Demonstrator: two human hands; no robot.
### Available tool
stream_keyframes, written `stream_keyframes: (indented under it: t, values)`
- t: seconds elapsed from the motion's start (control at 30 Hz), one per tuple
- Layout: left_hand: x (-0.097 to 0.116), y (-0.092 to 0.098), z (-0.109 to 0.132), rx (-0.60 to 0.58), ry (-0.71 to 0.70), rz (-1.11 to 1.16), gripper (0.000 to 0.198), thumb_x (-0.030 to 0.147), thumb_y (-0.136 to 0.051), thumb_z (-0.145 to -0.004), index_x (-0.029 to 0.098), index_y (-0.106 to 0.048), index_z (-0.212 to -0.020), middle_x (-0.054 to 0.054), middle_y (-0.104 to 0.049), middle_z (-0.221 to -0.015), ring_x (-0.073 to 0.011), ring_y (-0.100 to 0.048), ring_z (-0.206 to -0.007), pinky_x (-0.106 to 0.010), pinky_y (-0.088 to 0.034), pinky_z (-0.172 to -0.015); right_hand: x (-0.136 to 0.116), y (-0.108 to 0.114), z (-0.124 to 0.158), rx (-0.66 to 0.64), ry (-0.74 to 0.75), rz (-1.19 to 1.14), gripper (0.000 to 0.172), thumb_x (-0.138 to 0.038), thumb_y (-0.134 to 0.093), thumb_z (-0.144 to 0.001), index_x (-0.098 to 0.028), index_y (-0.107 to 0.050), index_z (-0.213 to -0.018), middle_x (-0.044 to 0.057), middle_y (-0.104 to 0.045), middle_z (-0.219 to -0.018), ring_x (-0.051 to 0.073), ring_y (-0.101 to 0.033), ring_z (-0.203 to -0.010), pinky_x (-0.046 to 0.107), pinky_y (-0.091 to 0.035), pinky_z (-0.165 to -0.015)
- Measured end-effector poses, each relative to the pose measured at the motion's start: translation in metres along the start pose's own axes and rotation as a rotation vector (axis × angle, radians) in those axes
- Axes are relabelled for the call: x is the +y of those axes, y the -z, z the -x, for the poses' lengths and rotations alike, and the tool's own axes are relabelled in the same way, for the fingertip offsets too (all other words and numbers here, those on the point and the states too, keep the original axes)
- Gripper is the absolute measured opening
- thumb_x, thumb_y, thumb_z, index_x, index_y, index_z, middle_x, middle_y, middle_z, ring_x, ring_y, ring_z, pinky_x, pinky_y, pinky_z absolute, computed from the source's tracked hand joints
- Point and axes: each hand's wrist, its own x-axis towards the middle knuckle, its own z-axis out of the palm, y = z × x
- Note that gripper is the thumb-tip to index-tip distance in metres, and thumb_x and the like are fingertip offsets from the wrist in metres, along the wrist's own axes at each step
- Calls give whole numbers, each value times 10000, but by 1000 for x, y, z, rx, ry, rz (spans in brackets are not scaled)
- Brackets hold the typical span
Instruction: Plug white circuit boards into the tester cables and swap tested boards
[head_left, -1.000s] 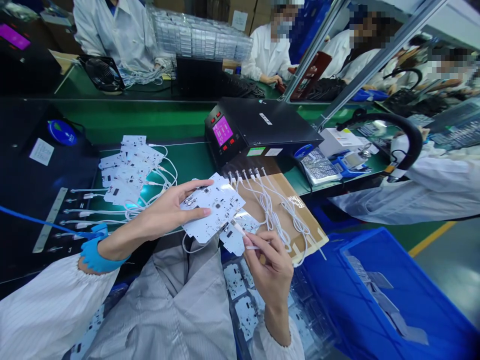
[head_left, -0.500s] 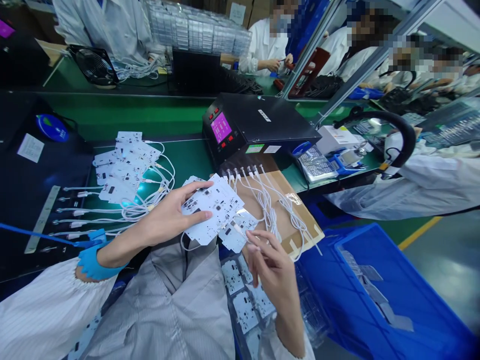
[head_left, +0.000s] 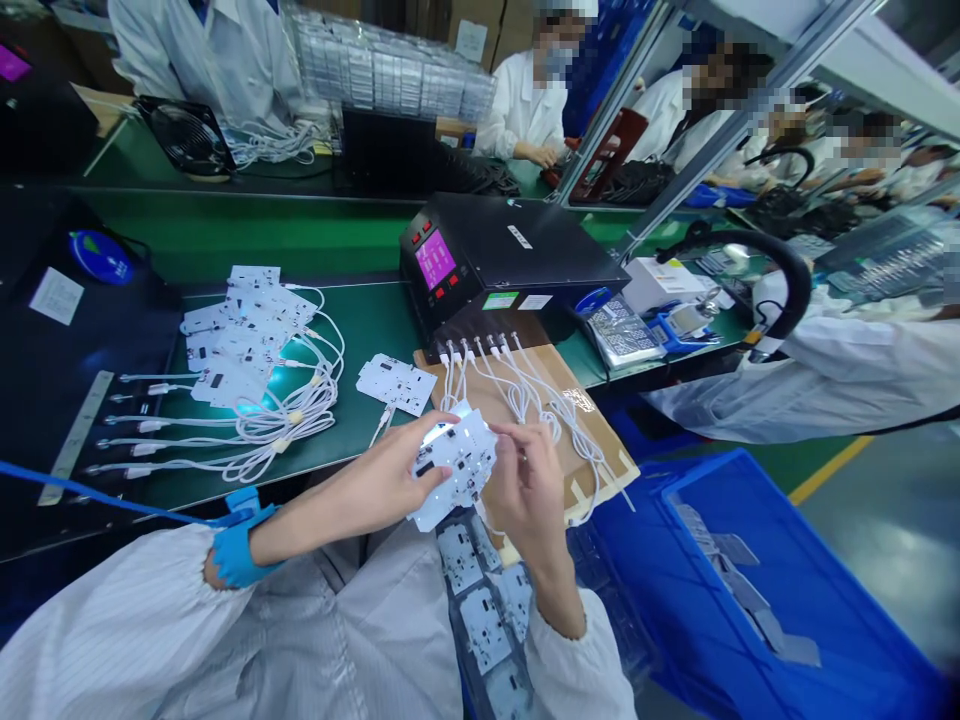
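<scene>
My left hand (head_left: 409, 470) is closed on a white circuit board (head_left: 466, 455), thumb on its face and fingers along the far edge. At the board's right edge, my right hand (head_left: 525, 475) has its thumb and fingertips pinched together. What they pinch is hidden, though a bit of white cable shows below them. Another white circuit board (head_left: 397, 384) lies on the green bench with a white cable plugged into its near edge. Below my hands, several boards sit in a clear plastic tray (head_left: 455, 600). A blue wrist strap (head_left: 244, 540) is around my left wrist.
A black test box (head_left: 517, 250) with a lit screen has several white cables (head_left: 525, 395) running over brown cardboard (head_left: 600, 430). To the left, overlapping boards (head_left: 240, 335) are wired to another black box (head_left: 67, 350). A blue bin (head_left: 750, 600) stands right; co-workers sit across and beside.
My left hand has moved right and down with a board, uncovering the board on the bench. My right hand has risen to the held board's edge, its fingers now pinched.
</scene>
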Motion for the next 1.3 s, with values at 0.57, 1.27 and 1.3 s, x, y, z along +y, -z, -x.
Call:
stream_keyframes:
  t: [0.57,1.27,1.3]
  values:
    - [1,-20,-1,-18,5,37,524,244,-588,-936,231,-518,-1455,-105,-672,-1339,-309,-594,-1330,-462,-458,-1164,6,-12,12,0,347,337,136,-117,-565,-1024,-201,-647,-1095,43,-668,-946,133,-674,-807,255,-553,-680]
    - [-4,-50,-16,-7,-51,108,753,470,-692,-907,135,-411,-1521,-220,-444,-1613,-362,-401,-1527,-536,-342,-1273,36,12,33,52,226,398,127,-137,-536,-1029,-201,-631,-1084,71,-623,-1027,172,-663,-937,308,-578,-794]
    - [-2,-47,-16,17,-21,119,749,482,-675,-919,134,-404,-1525,-217,-441,-1616,-357,-407,-1524,-528,-340,-1273,36,14,34,60,217,404,128,-140,-529,-1031,-203,-626,-1086,79,-630,-1047,179,-665,-960,322,-579,-815]
